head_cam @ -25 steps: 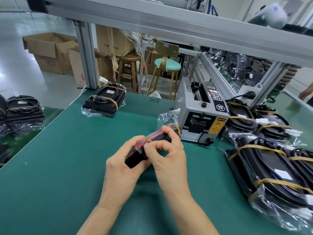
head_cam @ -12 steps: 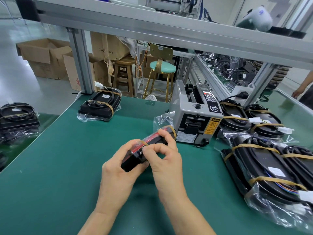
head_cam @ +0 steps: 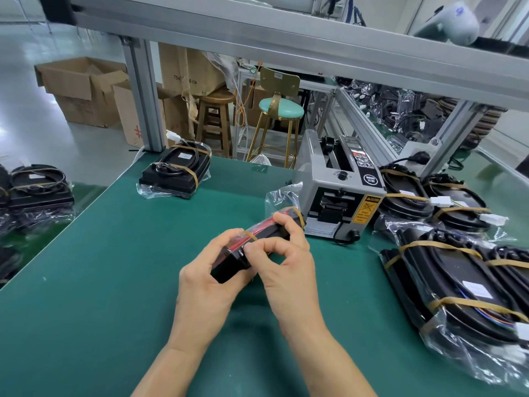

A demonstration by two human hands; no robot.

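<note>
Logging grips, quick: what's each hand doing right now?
Left hand: grips the near end of the black-and-red part.
Right hand: fingers curled on the same part, pinching it.

Head view only. I see both hands low over the green table (head_cam: 100,282), holding one black unit (head_cam: 232,267) with a red strip along its top. It is tilted, with its far end toward the grey tape dispenser (head_cam: 340,193).

- Left hand (head_cam: 206,285): grips the near end from the left.
- Right hand (head_cam: 286,270): curled over the top, thumb and forefinger pinching at the unit's edge just beside a tan rubber band (head_cam: 250,234).
- Clear bag (head_cam: 279,196): crumpled at the far end.
- Bagged packs (head_cam: 446,282): banded, piled at right.
- Single pack (head_cam: 174,171): at the far left corner.
</note>
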